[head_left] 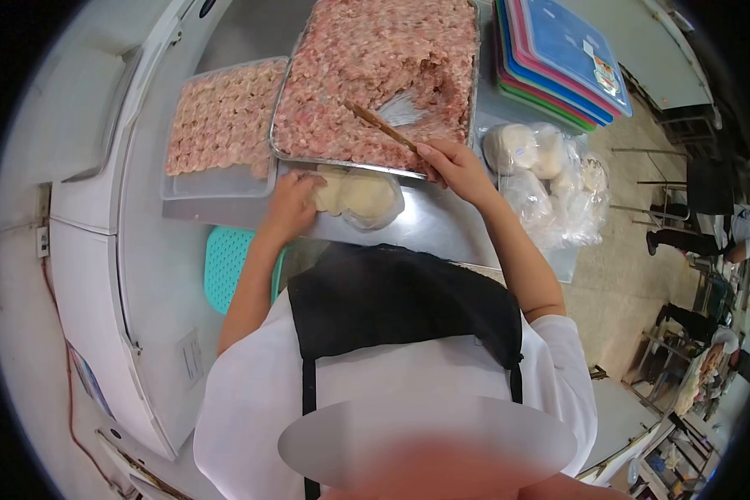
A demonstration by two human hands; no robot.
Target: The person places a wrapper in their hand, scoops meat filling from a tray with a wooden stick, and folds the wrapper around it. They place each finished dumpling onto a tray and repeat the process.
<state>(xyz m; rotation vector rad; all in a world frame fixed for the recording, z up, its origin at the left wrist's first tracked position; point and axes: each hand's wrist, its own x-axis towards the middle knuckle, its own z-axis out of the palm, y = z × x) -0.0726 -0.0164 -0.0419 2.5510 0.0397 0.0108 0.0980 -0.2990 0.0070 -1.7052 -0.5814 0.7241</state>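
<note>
A large metal tray [280, 155] full of pink minced meat [350, 58] lies in front of me, with its bottom showing through a scraped patch. My right hand [452, 170] grips a thin wooden stick [383, 127] over the tray's near edge, its far end pointing left above the meat. Pale round dumpling wrappers [365, 197] lie on clear plastic just below the tray. My left hand [294, 200] is at their left edge, fingers curled onto a wrapper. On the left, a clear plastic tray [217, 185] holds rows of filled dumplings [225, 117].
Coloured plastic lids [558, 50] are stacked at the back right. Below them sit bagged packs of round wrappers [542, 167]. A turquoise perforated basket [227, 268] is under the table's left side. A white appliance [92, 275] borders the left; other people are at far right.
</note>
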